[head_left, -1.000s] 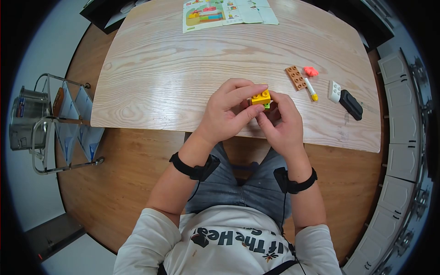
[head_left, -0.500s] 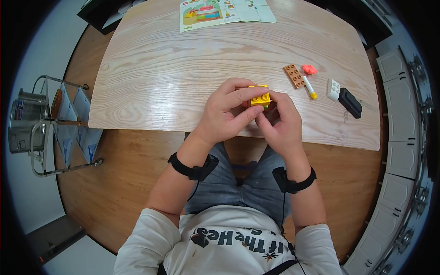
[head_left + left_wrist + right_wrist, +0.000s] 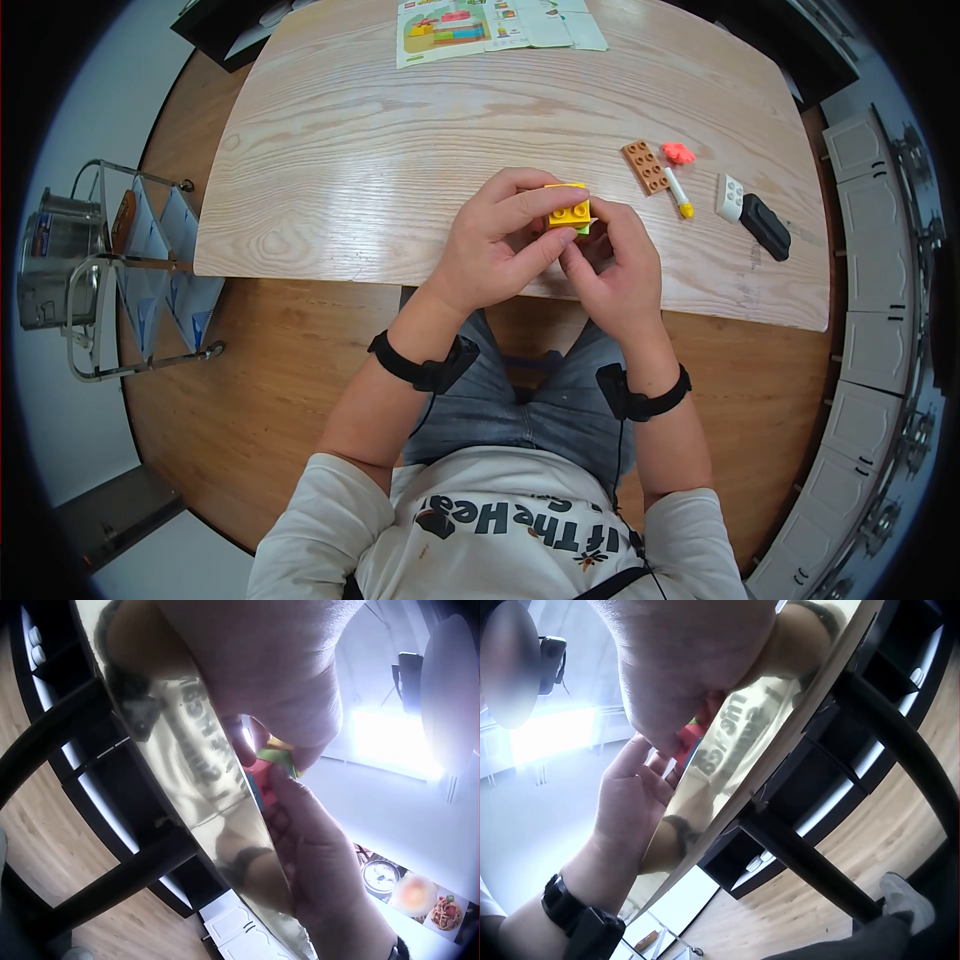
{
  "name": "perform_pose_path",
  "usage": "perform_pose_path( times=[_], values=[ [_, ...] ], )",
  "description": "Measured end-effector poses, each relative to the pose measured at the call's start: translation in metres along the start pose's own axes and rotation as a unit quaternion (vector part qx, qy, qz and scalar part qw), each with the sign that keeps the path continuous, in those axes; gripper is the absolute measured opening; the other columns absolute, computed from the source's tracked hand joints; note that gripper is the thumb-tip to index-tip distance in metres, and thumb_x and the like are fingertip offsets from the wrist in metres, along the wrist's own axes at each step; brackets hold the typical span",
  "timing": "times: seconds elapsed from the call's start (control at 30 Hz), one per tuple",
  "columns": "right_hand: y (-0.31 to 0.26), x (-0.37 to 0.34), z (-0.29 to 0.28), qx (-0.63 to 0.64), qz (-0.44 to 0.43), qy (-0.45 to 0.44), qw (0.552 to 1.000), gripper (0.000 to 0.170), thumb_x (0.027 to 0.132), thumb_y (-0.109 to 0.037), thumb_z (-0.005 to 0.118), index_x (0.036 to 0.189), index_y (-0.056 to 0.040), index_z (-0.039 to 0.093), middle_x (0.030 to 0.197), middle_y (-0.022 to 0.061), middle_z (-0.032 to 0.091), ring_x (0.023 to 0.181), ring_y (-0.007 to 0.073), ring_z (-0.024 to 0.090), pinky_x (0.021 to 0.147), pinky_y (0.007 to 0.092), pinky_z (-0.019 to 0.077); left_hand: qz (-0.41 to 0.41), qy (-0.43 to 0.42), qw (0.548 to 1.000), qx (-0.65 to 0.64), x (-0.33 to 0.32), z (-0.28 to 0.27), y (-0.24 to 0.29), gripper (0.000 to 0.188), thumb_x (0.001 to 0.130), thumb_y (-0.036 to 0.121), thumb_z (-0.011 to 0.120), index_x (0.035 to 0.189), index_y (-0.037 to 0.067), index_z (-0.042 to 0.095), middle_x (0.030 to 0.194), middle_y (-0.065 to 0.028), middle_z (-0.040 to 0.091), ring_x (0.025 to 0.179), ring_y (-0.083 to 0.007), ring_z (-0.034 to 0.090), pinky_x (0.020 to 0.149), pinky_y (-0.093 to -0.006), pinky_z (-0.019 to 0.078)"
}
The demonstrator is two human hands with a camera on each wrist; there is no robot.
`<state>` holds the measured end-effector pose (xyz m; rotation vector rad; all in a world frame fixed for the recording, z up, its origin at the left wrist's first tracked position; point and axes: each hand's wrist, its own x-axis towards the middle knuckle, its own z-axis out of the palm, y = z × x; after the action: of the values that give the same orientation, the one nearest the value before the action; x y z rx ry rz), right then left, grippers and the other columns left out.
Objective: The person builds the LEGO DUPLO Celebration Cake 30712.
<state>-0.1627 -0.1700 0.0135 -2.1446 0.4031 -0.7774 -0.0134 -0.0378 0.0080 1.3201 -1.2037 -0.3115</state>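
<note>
- The brick stack sits between your two hands, above the near edge of the table; a yellow brick tops it, green piece just under, red brick lower.
- Your left hand pinches the stack from its left, forefinger along the yellow brick and thumb at its near side. The fingers are narrow, closed around it.
- Your right hand grips from the stack's right, fingers bent in and thumb at the near side, also narrow.
- As for progress, the yellow, green and red pieces look put together; whether they are pressed fully home, you can't tell from here.
- Not joined to the stack, beyond it and to its right, lie the brown plate, coral piece, white stick and white block, with a black object farther right.
- The yellow brick's studs point up towards your head. Your fingers hide much of the stack, so its long axis can't be told.
- The printed sheet lies well beyond the stack, to its left.
</note>
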Motion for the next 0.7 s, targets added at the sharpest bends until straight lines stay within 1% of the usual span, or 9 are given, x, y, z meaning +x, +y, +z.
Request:
perform_pose_path(
  times=[0.03, 0.13, 0.3, 0.43, 0.6, 0.7],
  values=[
    [0.0006, 0.0000, 0.0002, 0.002, -0.001, -0.001, 1.000, 0.048, 0.088, -0.014, 0.086, 0.132, -0.0056, 0.069, 0.109, 0.0099, 0.072, 0.088, 0.0237, 0.069, 0.075, 0.0344, 0.0576, -0.007, -0.008, 1.000, -0.005, 0.0003, -0.0002, -0.0007, 0.042, 0.095, -0.003, 0.077, 0.136, 0.007, 0.075, 0.135, -0.0108, 0.064, 0.117, -0.0199, 0.067, 0.091, -0.0299, 0.0601],
    [0.0011, 0.0001, -0.0003, 0.002, -0.002, -0.002, 1.000, 0.048, 0.088, -0.014, 0.085, 0.132, -0.0055, 0.069, 0.109, 0.0099, 0.072, 0.088, 0.0238, 0.069, 0.075, 0.0345, 0.0575, 0.028, -0.019, 0.999, 0.015, 0.0025, 0.0008, -0.0019, 0.043, 0.096, -0.004, 0.075, 0.137, 0.007, 0.074, 0.136, -0.0111, 0.062, 0.117, -0.0203, 0.068, 0.092, -0.0304, 0.0611],
    [-0.0024, 0.0002, -0.0006, 0.001, 0.005, -0.001, 1.000, 0.048, 0.088, -0.014, 0.085, 0.132, -0.0055, 0.068, 0.109, 0.0100, 0.072, 0.089, 0.0241, 0.069, 0.076, 0.0347, 0.0574, 0.004, -0.029, 0.999, -0.014, 0.0010, 0.0008, -0.0037, 0.043, 0.096, -0.005, 0.073, 0.139, 0.006, 0.073, 0.137, -0.0113, 0.061, 0.119, -0.0212, 0.068, 0.094, -0.0316, 0.0616],
    [-0.0013, 0.0012, -0.0007, -0.001, -0.001, -0.003, 1.000, 0.047, 0.088, -0.014, 0.085, 0.131, -0.0057, 0.069, 0.109, 0.0096, 0.072, 0.089, 0.0237, 0.069, 0.076, 0.0344, 0.0572, 0.024, -0.027, 0.999, 0.001, 0.0020, 0.0003, -0.0031, 0.043, 0.097, -0.005, 0.073, 0.138, 0.005, 0.073, 0.137, -0.0113, 0.060, 0.119, -0.0210, 0.068, 0.094, -0.0317, 0.0615],
    [-0.0037, 0.0008, -0.0008, 0.002, 0.007, -0.003, 1.000, 0.046, 0.088, -0.014, 0.085, 0.131, -0.0060, 0.069, 0.108, 0.0093, 0.072, 0.088, 0.0237, 0.069, 0.075, 0.0345, 0.0571, -0.001, -0.026, 0.999, -0.024, 0.0003, 0.0012, -0.0051, 0.043, 0.096, -0.004, 0.074, 0.138, 0.005, 0.073, 0.137, -0.0112, 0.061, 0.119, -0.0206, 0.068, 0.094, -0.0313, 0.0612],
    [-0.0015, 0.0002, -0.0002, 0.001, 0.003, 0.000, 1.000, 0.047, 0.088, -0.014, 0.085, 0.131, -0.0061, 0.069, 0.108, 0.0092, 0.072, 0.088, 0.0237, 0.069, 0.075, 0.0346, 0.0570, 0.001, -0.021, 0.999, -0.028, 0.0008, 0.0007, -0.0037, 0.043, 0.096, -0.004, 0.074, 0.138, 0.005, 0.073, 0.136, -0.0110, 0.062, 0.118, -0.0202, 0.067, 0.093, -0.0307, 0.0609]
  ],
)
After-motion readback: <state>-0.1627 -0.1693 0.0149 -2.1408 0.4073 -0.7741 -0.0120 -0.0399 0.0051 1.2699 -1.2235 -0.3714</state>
